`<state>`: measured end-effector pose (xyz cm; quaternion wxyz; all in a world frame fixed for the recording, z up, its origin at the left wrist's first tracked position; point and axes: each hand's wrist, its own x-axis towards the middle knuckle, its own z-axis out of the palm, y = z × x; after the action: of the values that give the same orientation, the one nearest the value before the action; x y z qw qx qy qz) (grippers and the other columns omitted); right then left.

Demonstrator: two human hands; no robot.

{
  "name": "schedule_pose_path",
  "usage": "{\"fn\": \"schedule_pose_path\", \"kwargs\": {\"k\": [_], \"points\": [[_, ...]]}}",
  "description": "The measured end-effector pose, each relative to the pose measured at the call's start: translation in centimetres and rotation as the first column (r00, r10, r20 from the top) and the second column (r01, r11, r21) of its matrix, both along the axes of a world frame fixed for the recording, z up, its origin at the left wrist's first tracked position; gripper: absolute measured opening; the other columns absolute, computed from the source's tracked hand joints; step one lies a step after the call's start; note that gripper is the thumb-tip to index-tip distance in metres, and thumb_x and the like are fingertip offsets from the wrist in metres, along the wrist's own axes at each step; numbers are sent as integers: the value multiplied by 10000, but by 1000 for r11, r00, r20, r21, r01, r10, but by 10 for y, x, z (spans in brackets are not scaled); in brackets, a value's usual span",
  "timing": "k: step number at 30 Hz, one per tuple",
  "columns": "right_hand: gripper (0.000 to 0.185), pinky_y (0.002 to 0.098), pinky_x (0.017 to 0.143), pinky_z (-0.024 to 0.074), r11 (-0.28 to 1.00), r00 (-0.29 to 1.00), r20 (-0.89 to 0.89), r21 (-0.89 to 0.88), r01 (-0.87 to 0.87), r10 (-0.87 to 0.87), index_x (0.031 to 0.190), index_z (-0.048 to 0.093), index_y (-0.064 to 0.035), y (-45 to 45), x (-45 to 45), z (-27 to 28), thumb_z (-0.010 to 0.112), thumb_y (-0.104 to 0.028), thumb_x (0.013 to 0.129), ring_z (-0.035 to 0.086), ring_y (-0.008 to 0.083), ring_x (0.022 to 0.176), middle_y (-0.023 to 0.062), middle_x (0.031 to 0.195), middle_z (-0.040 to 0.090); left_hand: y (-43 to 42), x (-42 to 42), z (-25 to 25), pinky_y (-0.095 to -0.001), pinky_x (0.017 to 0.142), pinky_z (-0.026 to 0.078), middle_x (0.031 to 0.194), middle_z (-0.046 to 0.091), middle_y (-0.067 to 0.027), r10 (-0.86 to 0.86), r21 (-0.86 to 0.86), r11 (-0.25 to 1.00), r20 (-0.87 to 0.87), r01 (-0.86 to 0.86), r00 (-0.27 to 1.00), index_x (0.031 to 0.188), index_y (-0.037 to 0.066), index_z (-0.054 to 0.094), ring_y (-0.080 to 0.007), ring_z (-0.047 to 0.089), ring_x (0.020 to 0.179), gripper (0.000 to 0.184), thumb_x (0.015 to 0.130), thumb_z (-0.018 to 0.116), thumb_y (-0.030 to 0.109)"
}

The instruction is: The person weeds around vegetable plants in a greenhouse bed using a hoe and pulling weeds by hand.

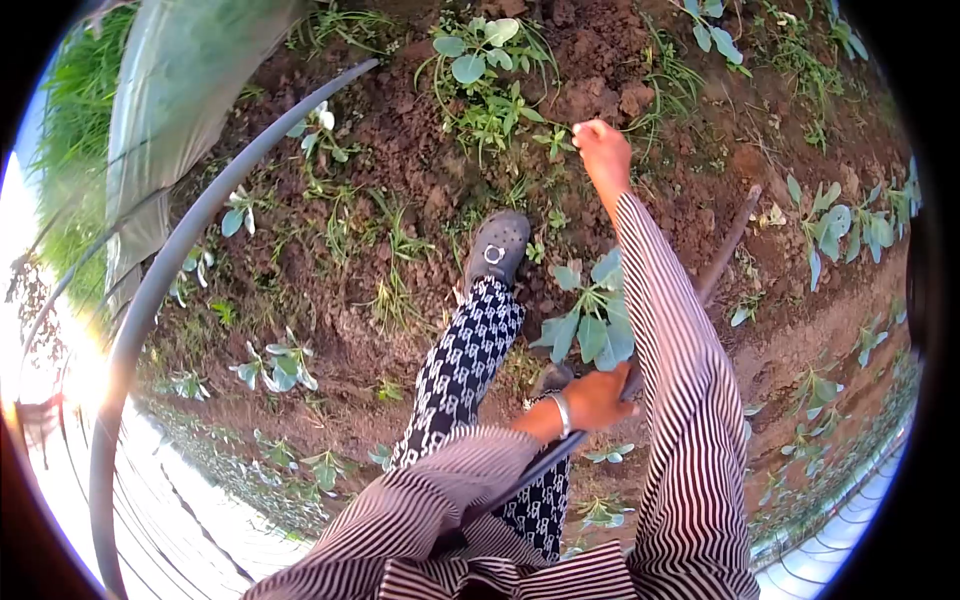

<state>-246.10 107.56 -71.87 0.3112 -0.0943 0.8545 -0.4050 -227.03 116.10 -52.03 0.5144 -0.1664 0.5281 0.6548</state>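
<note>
My left hand (590, 402), with a silvery bracelet at the wrist, is closed around a long wooden handle (730, 245). The handle runs slantwise behind my right forearm; no tool head can be made out. Over the weedy soil, my right hand (603, 155) is pinched closed, and what it may hold is too small to tell. Low weeds (555, 142) and a broad-leaved seedling (482, 48) grow just left of those fingertips. A larger blue-green leafy plant (590, 315) stands between my hands, its right edge partly behind my right sleeve.
My shoe (497, 248) is planted on the loose brown soil (390, 130). A grey hoop pipe (200, 215) arches along the left, beside a pale sheet (165, 110). Further leafy plants (835, 235) grow at right and others (280, 367) at lower left.
</note>
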Motion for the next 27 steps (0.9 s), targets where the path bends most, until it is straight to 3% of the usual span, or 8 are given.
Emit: {"fn": "schedule_pose_path", "kwargs": {"k": [4,8,10,16,18,21,24,27], "points": [[316,331,656,488,967,999,-36,253,28,-19,850,650,-13,-63,-1,-97,594,-324,851,636,218,659,135,753,654,-12,4,-16,-364,979,398,1233,514,-201,-75,-42,997,-216,67,974,1335,34,355,-307,519,1112,644,795,575,307],[685,302,546,591,962,832,505,244,119,-231,1178,486,56,-140,9,-86,656,-473,777,598,293,897,191,1166,514,-7,14,-29,-378,953,412,1187,538,-209,16,-71,997,-249,-35,968,1274,27,415,-311,539,1081,585,783,578,301],[432,431,629,513,982,892,451,176,-64,-22,848,601,72,-155,29,-123,635,-357,811,624,335,761,230,912,616,-8,20,-32,-385,939,418,1165,549,-214,46,-79,995,-265,-69,963,1243,23,445,-313,549,1065,557,777,579,298],[218,457,707,471,836,858,-19,234,-496,514,820,612,22,-112,27,-116,517,-173,806,600,394,808,243,870,617,-12,21,-44,-407,900,438,1096,584,-226,167,-114,970,-340,-216,926,1151,13,535,-318,579,1019,482,759,583,290],[274,461,724,473,697,732,98,243,-675,675,832,606,19,-92,14,-87,515,-240,841,605,383,818,242,866,613,-10,14,-55,-414,886,445,1074,596,-231,216,-96,961,-329,-260,919,1121,9,565,-320,589,1003,461,754,584,287],[488,408,842,460,655,732,95,380,-653,675,1128,530,11,-95,-18,-81,589,-379,842,569,330,1011,226,1074,583,-64,-43,-22,-430,846,454,1004,617,-228,-111,-72,992,-166,100,980,1067,-23,569,-317,610,949,460,763,573,323],[634,410,864,452,931,932,-141,206,-302,333,1241,421,18,-137,-52,-89,713,-262,753,529,318,1081,235,1174,522,15,12,-52,-419,791,477,963,633,-209,167,-379,812,-578,-444,799,1000,-10,602,-312,631,876,416,771,566,336],[394,401,800,488,960,957,-89,82,-268,275,1125,527,-34,-187,-60,-166,644,-127,760,603,293,933,195,987,600,0,7,-54,-417,784,480,958,634,-205,166,-235,932,-401,-276,901,993,-6,604,-314,631,870,409,767,570,333]]}}
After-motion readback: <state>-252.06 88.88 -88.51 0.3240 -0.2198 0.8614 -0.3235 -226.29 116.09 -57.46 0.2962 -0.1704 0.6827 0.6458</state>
